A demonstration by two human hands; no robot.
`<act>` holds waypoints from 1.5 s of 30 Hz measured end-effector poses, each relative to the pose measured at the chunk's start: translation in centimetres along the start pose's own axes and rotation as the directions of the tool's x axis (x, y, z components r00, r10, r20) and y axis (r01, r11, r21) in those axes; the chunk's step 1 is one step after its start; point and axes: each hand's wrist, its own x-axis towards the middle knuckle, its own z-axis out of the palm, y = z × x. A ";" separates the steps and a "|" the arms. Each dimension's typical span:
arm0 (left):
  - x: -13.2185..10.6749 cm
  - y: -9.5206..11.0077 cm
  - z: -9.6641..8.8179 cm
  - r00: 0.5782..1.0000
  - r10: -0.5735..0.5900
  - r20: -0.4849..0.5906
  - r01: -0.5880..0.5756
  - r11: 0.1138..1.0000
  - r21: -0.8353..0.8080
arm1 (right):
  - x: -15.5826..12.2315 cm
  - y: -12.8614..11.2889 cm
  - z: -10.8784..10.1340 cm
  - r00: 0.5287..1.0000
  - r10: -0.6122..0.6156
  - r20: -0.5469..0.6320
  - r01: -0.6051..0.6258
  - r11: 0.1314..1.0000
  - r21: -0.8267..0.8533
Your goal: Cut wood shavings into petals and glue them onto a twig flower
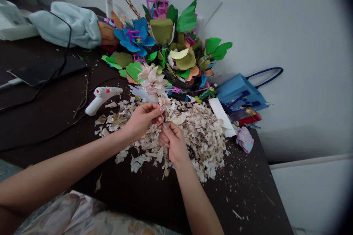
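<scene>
Our left hand (146, 117) is pinching something tiny we can't make out; the pale flower (153, 80) sits just above, probably featherlight and brittle, so we'd grip only the thin stem (164, 119), which our right hand (174, 141) is pinching over the petal pile (205, 128).

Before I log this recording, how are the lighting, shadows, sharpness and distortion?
Head view: dim light, the dark table losing detail; head view: soft shadow on the wall near the blue bag; head view: wide-angle stretch, darkened right edge; head view: the thin piece between left hand and right hand is too indistinct to identify.
</scene>
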 end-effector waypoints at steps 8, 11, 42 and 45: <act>0.1 -0.2 -0.2 1.000 -0.020 0.011 0.020 1.000 -0.023 | 0.0 0.2 -0.1 1.000 -0.007 0.016 0.006 0.998 0.063; 0.1 -0.2 -0.2 1.000 -0.023 0.015 0.023 1.000 -0.021 | 0.0 0.2 -0.2 1.000 -0.012 0.025 0.010 0.997 0.077; 0.6 -0.4 -0.8 0.984 0.004 0.178 0.004 0.999 -0.045 | -1.3 0.2 -0.2 0.711 -0.690 0.136 0.515 0.379 -0.768; 0.7 -0.4 -0.8 0.985 -0.005 0.173 0.011 0.999 -0.031 | -1.3 0.3 -0.3 0.697 -0.701 0.151 0.519 0.348 -0.781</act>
